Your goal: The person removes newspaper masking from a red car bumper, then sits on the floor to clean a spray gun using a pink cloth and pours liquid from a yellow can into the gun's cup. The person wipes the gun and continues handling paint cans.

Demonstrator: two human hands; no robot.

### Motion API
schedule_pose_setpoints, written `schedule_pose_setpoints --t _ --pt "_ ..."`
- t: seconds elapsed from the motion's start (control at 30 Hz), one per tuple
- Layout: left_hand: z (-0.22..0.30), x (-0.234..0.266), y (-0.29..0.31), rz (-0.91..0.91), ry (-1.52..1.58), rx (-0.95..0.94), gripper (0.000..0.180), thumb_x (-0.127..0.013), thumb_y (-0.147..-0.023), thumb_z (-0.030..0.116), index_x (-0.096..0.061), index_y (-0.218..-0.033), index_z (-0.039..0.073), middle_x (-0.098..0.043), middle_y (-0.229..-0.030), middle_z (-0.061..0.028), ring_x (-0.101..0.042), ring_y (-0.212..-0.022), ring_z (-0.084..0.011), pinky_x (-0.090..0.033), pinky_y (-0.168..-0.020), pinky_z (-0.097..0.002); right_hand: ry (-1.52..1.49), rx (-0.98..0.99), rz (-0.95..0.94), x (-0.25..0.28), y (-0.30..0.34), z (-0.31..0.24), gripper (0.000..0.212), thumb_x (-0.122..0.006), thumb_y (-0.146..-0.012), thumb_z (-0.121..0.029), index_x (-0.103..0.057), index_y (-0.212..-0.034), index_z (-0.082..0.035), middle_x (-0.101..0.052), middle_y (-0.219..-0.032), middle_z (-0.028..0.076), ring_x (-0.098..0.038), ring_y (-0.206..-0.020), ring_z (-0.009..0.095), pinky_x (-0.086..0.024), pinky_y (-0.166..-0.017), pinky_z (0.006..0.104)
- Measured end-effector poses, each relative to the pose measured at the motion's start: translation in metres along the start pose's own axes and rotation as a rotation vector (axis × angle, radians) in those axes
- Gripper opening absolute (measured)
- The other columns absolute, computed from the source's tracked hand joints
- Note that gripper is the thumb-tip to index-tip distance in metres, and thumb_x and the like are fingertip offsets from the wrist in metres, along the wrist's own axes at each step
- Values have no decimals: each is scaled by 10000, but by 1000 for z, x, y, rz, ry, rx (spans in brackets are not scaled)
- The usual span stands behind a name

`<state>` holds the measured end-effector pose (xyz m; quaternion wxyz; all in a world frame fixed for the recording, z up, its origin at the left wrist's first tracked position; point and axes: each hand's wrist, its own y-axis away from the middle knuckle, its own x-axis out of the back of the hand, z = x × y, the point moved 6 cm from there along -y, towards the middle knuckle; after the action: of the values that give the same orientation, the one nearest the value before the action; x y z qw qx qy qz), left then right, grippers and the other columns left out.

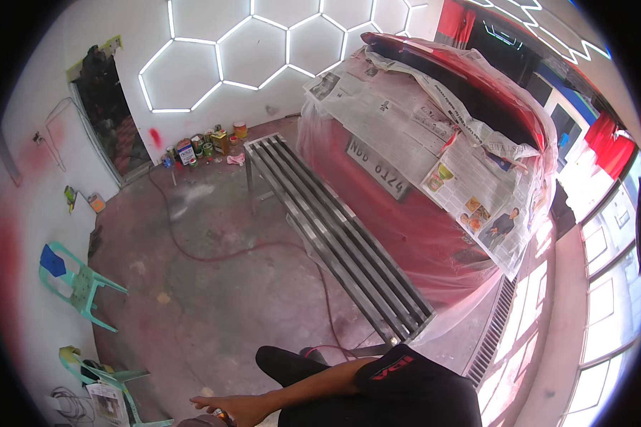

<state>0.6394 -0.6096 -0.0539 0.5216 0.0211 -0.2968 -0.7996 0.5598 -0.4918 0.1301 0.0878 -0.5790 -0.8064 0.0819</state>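
My right forearm reaches across to the left along the lower edge, out of a black short sleeve (388, 370). At its end my right hand (238, 408) bends over a small object with orange and dark parts (223, 415), cut by the frame edge. One finger stretches out to the left, while the others are partly hidden around that object. Just below the fingertips a dull greyish-brown shape (194, 423) shows; I cannot make out its kind. My left hand is outside the picture.
A metal slatted bench (335, 231) stands beside a red car (406, 238) masked with plastic and newspaper. A red hose (253, 247) crosses the floor. Green plastic chairs (85, 281) line the left wall. Paint cans (208, 149) stand at the back. A floor grate (490, 334) lies right.
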Motion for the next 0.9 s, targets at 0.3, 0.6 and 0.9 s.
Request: schedule_pose_setpoints --t 0.3,0.6,0.9 --pt "85 100 -163 -114 -372 11 1277 -920 -733 531 -204 -1668 38 -367 -1588 -214 -333 -1481 -334 -250 -1221 -420 -162 131 54 103 -169 14 1234 -994 -652 -385 -337 -1629 -15 -573 -1489 214 -577 -1373 334 -443 -1176 443" --pt "512 248 -163 322 -754 -1018 1286 -935 -620 709 -350 -1629 167 -377 -1652 -242 -409 -1492 -461 -313 -1228 -611 -95 244 168 248 -322 -4 1215 -1027 -609 -230 -357 -1606 -45 -574 -1464 183 -593 -1352 311 -480 -1150 409" --pt "659 256 -395 -64 -1087 -1296 873 -966 -611 505 -662 -1366 187 -558 -1497 -234 -591 -1270 -455 -480 -1063 -602 -17 49 213 357 -489 51 1125 -1016 -654 -231 -405 -1584 -68 -534 -1505 165 -567 -1378 313 -481 -1154 433"
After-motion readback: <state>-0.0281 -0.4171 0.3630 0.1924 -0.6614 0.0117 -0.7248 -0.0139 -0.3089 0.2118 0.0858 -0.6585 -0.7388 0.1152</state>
